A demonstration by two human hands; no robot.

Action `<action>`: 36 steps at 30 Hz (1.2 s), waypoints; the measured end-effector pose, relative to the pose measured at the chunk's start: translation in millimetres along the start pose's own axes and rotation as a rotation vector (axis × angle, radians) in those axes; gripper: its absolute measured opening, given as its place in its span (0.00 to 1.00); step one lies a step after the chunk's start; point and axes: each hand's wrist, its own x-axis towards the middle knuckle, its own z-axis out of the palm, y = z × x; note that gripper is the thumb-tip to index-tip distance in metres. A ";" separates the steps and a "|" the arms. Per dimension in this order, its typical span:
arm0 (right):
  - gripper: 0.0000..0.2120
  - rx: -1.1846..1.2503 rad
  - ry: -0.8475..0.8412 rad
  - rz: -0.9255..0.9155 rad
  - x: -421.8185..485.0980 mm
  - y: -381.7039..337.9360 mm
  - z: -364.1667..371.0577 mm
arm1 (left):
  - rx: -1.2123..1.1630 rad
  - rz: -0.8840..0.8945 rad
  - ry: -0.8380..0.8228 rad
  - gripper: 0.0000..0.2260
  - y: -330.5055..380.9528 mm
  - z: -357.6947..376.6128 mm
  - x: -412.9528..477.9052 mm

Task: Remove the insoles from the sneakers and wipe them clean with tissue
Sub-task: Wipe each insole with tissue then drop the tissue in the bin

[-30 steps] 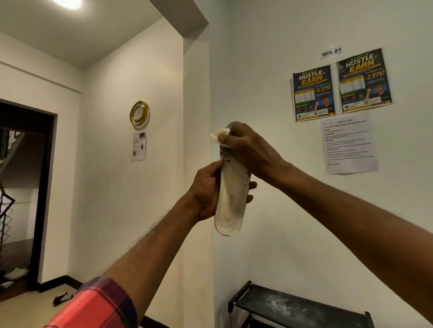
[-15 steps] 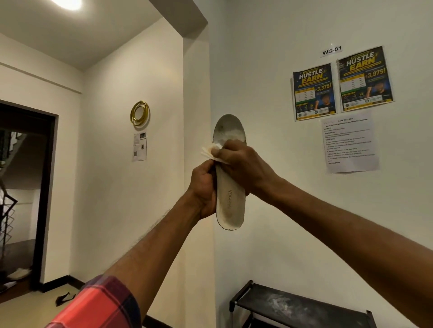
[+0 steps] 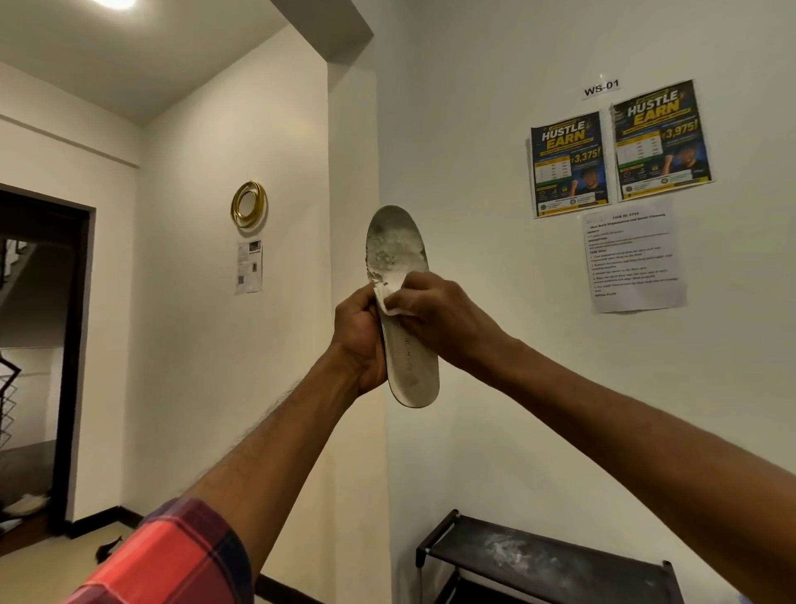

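Sleeve (image 3: 172,556): red and navy plaid cuff is showing at the bottom left, on the left arm; both forearms are reaching up and forward.
Left hand (image 3: 359,340): is gripping the insole at its left edge near mid-length, with the fingers curled round behind it.
Right hand (image 3: 443,319): is pinching the tissue and pressing it onto the insole's face, knuckles turned toward the camera.
Tissue (image 3: 387,297): white and crumpled, it is poking out between the two hands and touching the insole.
Insole (image 3: 413,366): is being held upright in the air in front of the wall corner, toe end up and heel end down. It is off-white, with faint lettering running along the lower half that is too blurred to read. The toe half is showing grey grime and patchy white marks.
Floor object (image 3: 107,549): small and dark, it is lying on the floor just left of the sleeve; I cannot tell what it is.
Rack (image 3: 538,560): a black shelf unit is standing against the right wall, below the hands, and its top shelf is carrying a whitish dusty smear.
Right wall: two dark posters (image 3: 568,164) are hanging side by side under a "WS-01" label (image 3: 601,89), with a printed sheet (image 3: 633,256) taped beneath them.
Left wall: a gold ring (image 3: 249,204) is hanging above a small paper notice (image 3: 249,266).
Doorway (image 3: 38,345): a dark opening is showing at the far left, its interior too dim to make out.
Ceiling light (image 3: 114,3): is glowing at the top edge.
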 end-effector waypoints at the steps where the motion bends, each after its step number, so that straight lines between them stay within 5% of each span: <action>1: 0.06 0.024 0.030 0.023 -1.0 2.6 -0.5 | 0.009 -0.005 -0.002 0.20 0.9 1.3 -1.0; 13: 0.06 0.089 -0.090 -0.115 -25.2 -5.5 11.9 | -0.026 -0.040 0.042 0.30 8.3 -1.0 3.0; 16: 0.06 0.117 0.003 0.020 -26.5 0.3 8.5 | -0.021 0.001 0.032 0.29 8.4 -3.7 3.9; 20: 0.08 0.138 -0.153 -0.094 -36.2 -12.1 14.4 | -0.020 -0.022 0.013 0.29 12.0 0.3 0.3; 24: 0.07 0.163 -0.028 0.028 -39.1 -2.3 7.3 | -0.054 -0.016 0.008 0.27 10.6 -1.8 1.0; 28: 0.08 0.161 -0.242 -0.132 -51.8 -10.6 18.3 | -0.028 -0.068 0.013 0.29 10.3 -6.4 4.7; 31: 0.10 0.206 -0.126 -0.021 -54.9 -1.3 11.6 | -0.070 -0.040 0.032 0.29 9.5 -8.9 5.3; 36: 0.11 0.066 -0.247 -0.175 -62.2 -12.8 15.4 | -0.038 -0.044 0.030 0.30 8.4 -7.3 5.7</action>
